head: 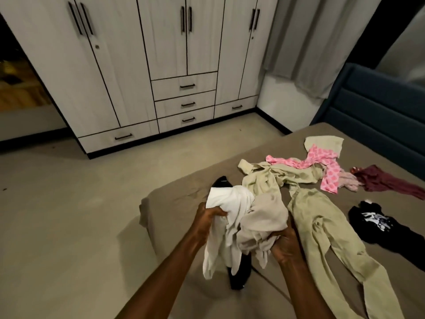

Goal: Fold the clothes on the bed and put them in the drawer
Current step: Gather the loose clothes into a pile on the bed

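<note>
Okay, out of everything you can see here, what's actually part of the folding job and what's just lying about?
Part of the job:
- white garment, gripped by left hand
- beige cloth, gripped by right hand
- khaki trousers
- pink patterned garment
- maroon garment
- black printed garment
- wardrobe drawers

Just there:
- curtain
- blue headboard

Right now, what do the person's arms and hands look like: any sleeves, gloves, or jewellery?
Both forearms are bare as far as the frame shows, no sleeves visible. The left hand and right hand wear no gloves, and no watch, bracelet or ring shows on wrists or fingers.
</note>
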Action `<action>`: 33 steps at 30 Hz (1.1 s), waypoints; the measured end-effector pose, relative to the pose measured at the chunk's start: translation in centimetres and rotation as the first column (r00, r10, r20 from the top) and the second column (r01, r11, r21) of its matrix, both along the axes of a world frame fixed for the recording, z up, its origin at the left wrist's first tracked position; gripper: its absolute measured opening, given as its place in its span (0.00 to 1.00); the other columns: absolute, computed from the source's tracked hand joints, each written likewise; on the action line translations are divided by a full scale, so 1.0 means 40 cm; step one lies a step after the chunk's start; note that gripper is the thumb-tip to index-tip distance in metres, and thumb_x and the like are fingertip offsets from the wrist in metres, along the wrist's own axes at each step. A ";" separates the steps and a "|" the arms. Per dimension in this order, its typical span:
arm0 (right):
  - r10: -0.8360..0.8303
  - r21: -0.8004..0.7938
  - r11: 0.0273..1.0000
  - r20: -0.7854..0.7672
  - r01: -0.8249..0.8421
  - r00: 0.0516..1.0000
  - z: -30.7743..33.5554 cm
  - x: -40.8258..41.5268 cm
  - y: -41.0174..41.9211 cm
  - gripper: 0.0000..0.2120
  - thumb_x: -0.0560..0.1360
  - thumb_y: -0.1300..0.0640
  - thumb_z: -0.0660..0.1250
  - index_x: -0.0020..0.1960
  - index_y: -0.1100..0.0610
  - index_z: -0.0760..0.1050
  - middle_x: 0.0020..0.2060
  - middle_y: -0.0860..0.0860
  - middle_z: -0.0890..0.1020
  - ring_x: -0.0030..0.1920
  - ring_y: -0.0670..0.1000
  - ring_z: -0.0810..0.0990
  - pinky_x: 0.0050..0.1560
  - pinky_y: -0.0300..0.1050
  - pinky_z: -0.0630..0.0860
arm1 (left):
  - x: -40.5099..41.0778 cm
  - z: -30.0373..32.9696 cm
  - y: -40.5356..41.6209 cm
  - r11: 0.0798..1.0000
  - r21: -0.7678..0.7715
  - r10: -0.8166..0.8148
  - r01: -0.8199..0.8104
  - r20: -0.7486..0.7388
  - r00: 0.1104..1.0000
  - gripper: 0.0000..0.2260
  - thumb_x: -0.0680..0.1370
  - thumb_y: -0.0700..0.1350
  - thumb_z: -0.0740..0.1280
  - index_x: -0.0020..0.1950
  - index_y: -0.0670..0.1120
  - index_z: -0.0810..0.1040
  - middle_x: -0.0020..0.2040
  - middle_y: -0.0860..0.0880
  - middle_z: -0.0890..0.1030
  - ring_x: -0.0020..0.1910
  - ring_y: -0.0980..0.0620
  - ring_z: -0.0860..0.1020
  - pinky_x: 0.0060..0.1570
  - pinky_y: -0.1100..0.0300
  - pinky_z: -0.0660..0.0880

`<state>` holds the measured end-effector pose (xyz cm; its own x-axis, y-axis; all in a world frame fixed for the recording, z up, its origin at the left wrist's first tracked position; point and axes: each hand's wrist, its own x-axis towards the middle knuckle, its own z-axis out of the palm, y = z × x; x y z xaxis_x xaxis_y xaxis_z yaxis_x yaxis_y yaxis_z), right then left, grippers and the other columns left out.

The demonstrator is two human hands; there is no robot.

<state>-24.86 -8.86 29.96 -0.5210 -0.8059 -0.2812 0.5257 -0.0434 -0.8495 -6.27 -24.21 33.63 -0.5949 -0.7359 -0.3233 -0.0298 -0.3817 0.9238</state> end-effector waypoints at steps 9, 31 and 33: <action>0.230 -0.631 0.766 0.085 -0.126 0.970 0.082 0.234 -0.338 0.25 0.85 0.51 0.44 0.73 0.60 0.68 0.52 0.57 0.76 0.53 0.53 0.72 0.55 0.46 0.60 | 0.158 0.133 -0.346 0.989 -0.150 -0.004 -0.006 -0.062 0.998 0.15 0.61 0.39 0.71 0.46 0.40 0.86 0.45 0.44 0.87 0.43 0.49 0.83 0.44 0.60 0.76; 0.019 -0.183 0.979 0.538 0.095 0.843 0.085 0.386 -1.207 0.25 0.47 0.65 0.85 0.44 0.61 0.85 0.36 0.54 0.85 0.33 0.50 0.85 0.32 0.40 0.81 | 0.365 0.137 -1.163 0.963 -0.222 0.132 -0.154 -0.109 0.985 0.19 0.70 0.40 0.74 0.60 0.45 0.84 0.56 0.46 0.86 0.58 0.46 0.83 0.59 0.51 0.78; 0.158 -0.309 0.950 0.575 0.035 0.803 0.098 0.394 -1.310 0.23 0.55 0.65 0.81 0.50 0.66 0.84 0.29 0.62 0.77 0.32 0.51 0.81 0.31 0.40 0.77 | 0.341 0.155 -1.250 0.965 -0.232 0.105 -0.125 -0.100 0.989 0.18 0.69 0.42 0.74 0.58 0.47 0.84 0.56 0.47 0.86 0.58 0.47 0.84 0.57 0.54 0.78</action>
<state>-9.11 -61.25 33.89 -0.2791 -0.9235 -0.2632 0.9261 -0.1865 -0.3279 7.36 -74.19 39.81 -0.5198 -0.8503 -0.0830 0.0849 -0.1481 0.9853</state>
